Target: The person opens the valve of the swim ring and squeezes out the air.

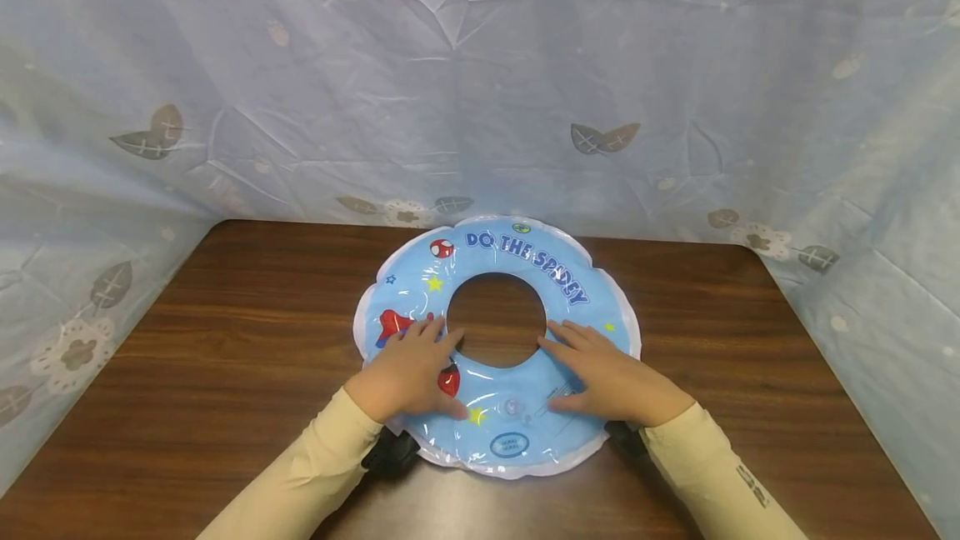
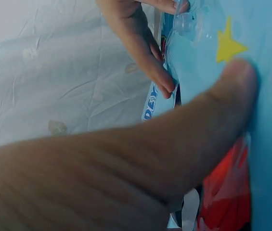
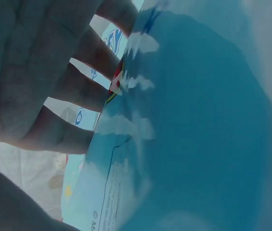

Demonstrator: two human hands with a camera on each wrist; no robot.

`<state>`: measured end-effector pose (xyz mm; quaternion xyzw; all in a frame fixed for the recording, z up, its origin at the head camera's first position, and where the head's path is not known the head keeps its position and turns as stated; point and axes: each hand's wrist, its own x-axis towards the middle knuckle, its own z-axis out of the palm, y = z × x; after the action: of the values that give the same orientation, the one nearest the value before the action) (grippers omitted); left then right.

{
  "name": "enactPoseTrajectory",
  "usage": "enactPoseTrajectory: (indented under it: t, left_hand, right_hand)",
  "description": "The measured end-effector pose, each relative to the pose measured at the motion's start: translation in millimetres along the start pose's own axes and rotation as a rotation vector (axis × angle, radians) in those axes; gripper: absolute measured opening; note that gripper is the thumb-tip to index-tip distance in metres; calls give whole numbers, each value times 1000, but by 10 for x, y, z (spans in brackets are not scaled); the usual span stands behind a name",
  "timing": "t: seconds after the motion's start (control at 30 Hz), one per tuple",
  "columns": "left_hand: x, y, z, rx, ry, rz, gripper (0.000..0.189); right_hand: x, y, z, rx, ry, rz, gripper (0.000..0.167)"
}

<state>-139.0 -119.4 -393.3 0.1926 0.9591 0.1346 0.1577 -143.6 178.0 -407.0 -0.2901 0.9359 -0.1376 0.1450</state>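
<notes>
A light blue inflatable swim ring (image 1: 592,273) printed "DO THE SPIDEY" lies flat on the wooden table, puffed up, with a white scalloped edge. My left hand (image 1: 412,369) rests on its left side, fingers spread across the red figure print. In the left wrist view the left thumb (image 2: 239,79) touches the ring beside a yellow star. On the right side lies my right hand (image 1: 603,373), its fingers fanned out toward the central hole. The right wrist view shows those fingers (image 3: 85,86) on the ring's shiny surface. A clear valve (image 1: 512,407) shows between the hands.
The brown wooden table (image 1: 247,340) extends around the ring on every side. Pale patterned cloth (image 1: 480,90) hangs behind the table and along both sides. Dark wrist devices (image 1: 390,450) sit under the cream sleeves (image 1: 307,473).
</notes>
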Motion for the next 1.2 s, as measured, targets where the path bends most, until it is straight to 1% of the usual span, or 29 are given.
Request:
enactPoseTrajectory:
  t: [0.07,0.2,0.5,0.6,0.7,0.83,0.93,1.0,1.1,1.2]
  left_hand:
    - [7,-10,-1,-13,-1,-4,103]
    - [25,-24,5,-25,-14,-15,101]
    - [43,13,47,39,10,-30,102]
    - [34,3,23,27,8,-22,102]
    - [20,-38,-18,6,8,-14,99]
    - [14,-100,-89,-19,42,-21,94]
    - [15,-137,-131,-10,67,-38,93]
    - [18,-154,-139,10,68,-51,92]
    - [24,-168,-132,32,62,-56,89]
    - [37,-171,-113,39,51,-60,85]
  right_hand:
    - [-2,19,6,7,-8,25,86]
    - [4,38,7,13,-21,33,85]
    - [16,25,10,13,-36,39,82]
    - [1,22,3,4,-32,37,81]
    - [-12,21,-11,-4,-13,27,79]
    - [-22,37,-37,-32,51,23,76]
    - [-26,51,-63,-58,101,56,76]
    - [-27,59,-78,-64,122,89,77]
    - [-27,62,-89,-60,127,132,79]
    - [-21,56,-88,-47,105,147,79]
